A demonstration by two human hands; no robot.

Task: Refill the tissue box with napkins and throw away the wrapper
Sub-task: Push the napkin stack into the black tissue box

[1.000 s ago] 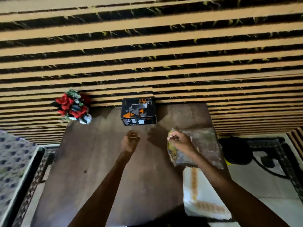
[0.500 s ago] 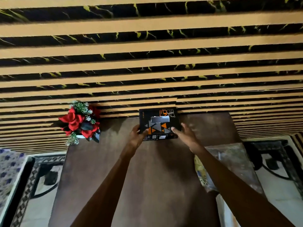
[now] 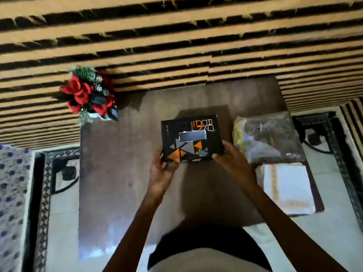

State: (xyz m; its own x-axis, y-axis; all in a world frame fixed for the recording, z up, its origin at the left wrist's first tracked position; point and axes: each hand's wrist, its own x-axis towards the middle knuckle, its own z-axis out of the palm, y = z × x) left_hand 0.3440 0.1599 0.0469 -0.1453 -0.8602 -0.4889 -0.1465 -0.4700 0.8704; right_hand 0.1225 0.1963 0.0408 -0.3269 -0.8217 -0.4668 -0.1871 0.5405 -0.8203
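Beyond the fingers rises a wall (image 3: 176, 36) of tan and black horizontal stripes, flecked here and there with yellow-green. Under the fingers lies a dark brown wooden table (image 3: 117, 183), its near edge catching a pale bluish sheen. At the far corner, left of the fingers, stands a bouquet of red flowers (image 3: 88, 95) — greenery mixed in. Off either side lies a pale floor with dark patterned rug borders (image 3: 44, 193), and at far left a blue-dotted fabric (image 3: 11, 193).
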